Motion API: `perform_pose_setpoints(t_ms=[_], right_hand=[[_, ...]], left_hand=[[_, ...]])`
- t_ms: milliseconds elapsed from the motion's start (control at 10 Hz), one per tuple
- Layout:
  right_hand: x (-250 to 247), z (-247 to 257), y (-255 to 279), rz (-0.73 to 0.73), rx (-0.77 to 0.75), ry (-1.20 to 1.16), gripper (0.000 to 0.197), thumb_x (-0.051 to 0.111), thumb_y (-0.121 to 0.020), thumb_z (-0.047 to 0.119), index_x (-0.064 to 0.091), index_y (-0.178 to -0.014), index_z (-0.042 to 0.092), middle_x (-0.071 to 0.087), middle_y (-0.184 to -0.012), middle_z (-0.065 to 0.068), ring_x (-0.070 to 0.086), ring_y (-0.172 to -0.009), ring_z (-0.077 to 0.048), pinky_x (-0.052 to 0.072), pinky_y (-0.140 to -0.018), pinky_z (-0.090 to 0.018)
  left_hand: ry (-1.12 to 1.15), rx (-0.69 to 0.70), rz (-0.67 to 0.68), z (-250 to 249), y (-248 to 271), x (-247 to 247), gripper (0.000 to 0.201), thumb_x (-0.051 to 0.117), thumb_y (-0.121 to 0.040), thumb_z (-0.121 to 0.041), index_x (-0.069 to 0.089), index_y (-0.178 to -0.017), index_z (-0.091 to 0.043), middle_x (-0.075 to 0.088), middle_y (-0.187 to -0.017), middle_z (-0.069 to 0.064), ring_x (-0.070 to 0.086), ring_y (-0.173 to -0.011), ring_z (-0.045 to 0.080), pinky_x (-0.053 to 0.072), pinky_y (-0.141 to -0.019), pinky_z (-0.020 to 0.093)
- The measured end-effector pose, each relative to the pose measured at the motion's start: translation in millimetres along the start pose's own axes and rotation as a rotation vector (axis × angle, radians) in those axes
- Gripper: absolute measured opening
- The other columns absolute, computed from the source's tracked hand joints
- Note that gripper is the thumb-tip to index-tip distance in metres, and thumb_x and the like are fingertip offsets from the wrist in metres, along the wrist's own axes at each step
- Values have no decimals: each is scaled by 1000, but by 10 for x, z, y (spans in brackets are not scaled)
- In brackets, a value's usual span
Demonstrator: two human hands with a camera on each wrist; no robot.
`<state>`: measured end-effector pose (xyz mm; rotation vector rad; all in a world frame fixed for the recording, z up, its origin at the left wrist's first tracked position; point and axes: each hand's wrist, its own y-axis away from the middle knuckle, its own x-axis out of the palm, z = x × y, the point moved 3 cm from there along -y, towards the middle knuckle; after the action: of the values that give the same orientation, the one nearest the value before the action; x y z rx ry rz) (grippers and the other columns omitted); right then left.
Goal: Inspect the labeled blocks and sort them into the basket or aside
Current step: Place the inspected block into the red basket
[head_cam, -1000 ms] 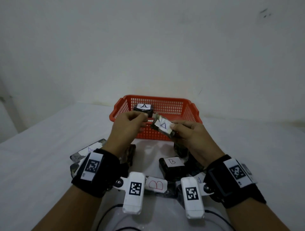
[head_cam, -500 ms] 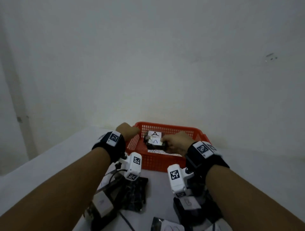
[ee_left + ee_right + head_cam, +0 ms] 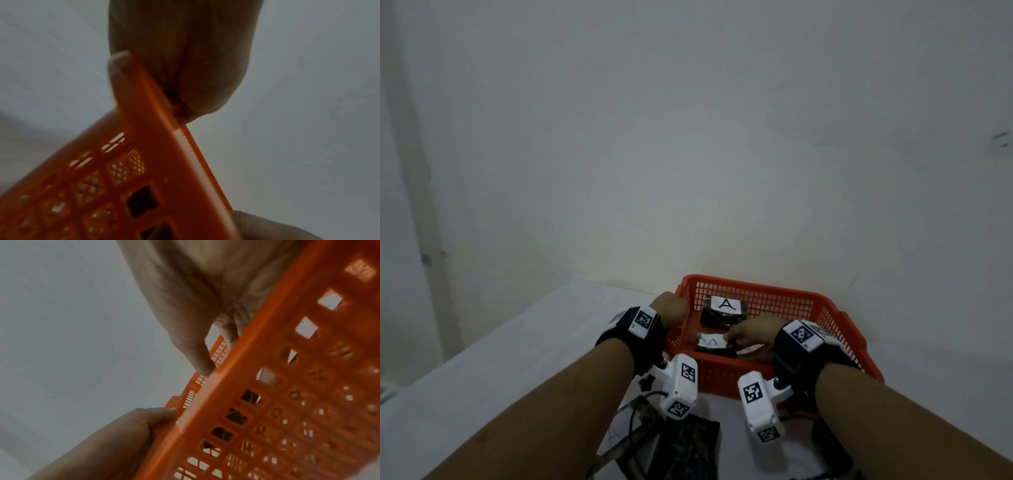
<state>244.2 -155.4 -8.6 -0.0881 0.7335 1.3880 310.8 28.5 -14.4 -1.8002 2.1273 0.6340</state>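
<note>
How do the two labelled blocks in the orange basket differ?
The far block shows a bold black A; the near block shows a fainter, thinner mark. The far block lies untouched by the back wall; the right hand touches the near block, close to the front wall. Both are dark, white-labelled, and inside the basket.

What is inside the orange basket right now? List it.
Inside the orange basket: a dark block labelled A at the back and a second labelled block nearer, with the right hand on it. The floor under that hand is hidden.
</note>
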Motion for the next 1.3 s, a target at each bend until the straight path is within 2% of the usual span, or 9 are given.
perform_pose_setpoints(t_ms=[100, 200, 500, 700, 800, 900, 1100, 1200, 1300], right_hand=[[62, -21, -45, 13, 13, 131, 25, 81, -87, 24, 74, -106, 10, 77, -120, -6, 72, -116, -18, 56, -104, -40], [97, -31, -59, 6, 33, 151, 36, 83, -84, 26, 74, -115, 10, 79, -114, -6, 73, -112, -19, 56, -104, -41], [199, 27, -135, -42, -7, 118, 35, 79, -89, 13, 68, -121, 5, 76, -120, -11, 74, -112, -22, 58, -101, -39], [207, 60, -179, -74, -31, 142, 28, 77, -91, 16, 70, -116, 5, 74, -126, -13, 71, -117, -26, 56, -104, -42], [222, 40, -197, -98, -35, 103, 39, 81, -86, 16, 68, -122, 4, 73, -126, -13, 71, -115, -27, 58, -101, -42], [233, 31, -158, -110, -53, 100, 51, 83, -85, 19, 65, -132, 8, 72, -128, -11, 70, -116, -26, 58, -97, -35], [257, 71, -68, -78, -86, 121, 47, 91, -76, 19, 71, -117, 4, 72, -104, -4, 71, -99, -23, 61, -88, -34], [264, 99, -5, -54, -127, 285, 42, 83, -85, 15, 73, -124, 3, 73, -122, -9, 70, -116, -27, 56, -102, -35], [258, 115, -63, -92, -178, 401, 41, 79, -87, 9, 73, -127, 5, 72, -130, -11, 70, -117, -26, 57, -93, -29]], left_hand=[[50, 1, 2, 18, -8, 29, 35, 46, -101, -4, 56, -130, 14, 61, -133, 31, 61, -123, 44, 54, -100, 46], [75, 11, 7, 27, -5, 36, 35, 46, -101, -2, 56, -129, 15, 61, -132, 32, 61, -123, 45, 54, -101, 47], [71, 10, -13, 53, 6, 54, 35, 46, -100, -3, 57, -129, 14, 62, -130, 32, 62, -121, 45, 54, -91, 39], [-28, 1, -24, -37, 152, 29, 36, 44, -105, -9, 57, -132, 11, 59, -137, 27, 60, -125, 39, 49, -101, 39], [201, -57, -51, 85, 5, 75, 35, 46, -101, -4, 57, -129, 14, 62, -131, 31, 63, -120, 43, 55, -94, 43], [166, -23, -45, 86, 11, 84, 34, 46, -99, -3, 58, -127, 15, 64, -127, 32, 64, -118, 45, 56, -93, 44], [43, -19, -27, 20, 90, 56, 34, 46, -102, -7, 59, -127, 11, 64, -130, 28, 63, -120, 41, 54, -86, 36], [-120, 74, -30, -62, 229, -3, 36, 39, -107, -12, 61, -128, 8, 62, -134, 24, 61, -123, 37, 48, -98, 35], [-222, 49, -24, -60, 199, 26, 36, 39, -107, -11, 59, -130, 9, 61, -135, 25, 60, -124, 38, 48, -100, 36]])
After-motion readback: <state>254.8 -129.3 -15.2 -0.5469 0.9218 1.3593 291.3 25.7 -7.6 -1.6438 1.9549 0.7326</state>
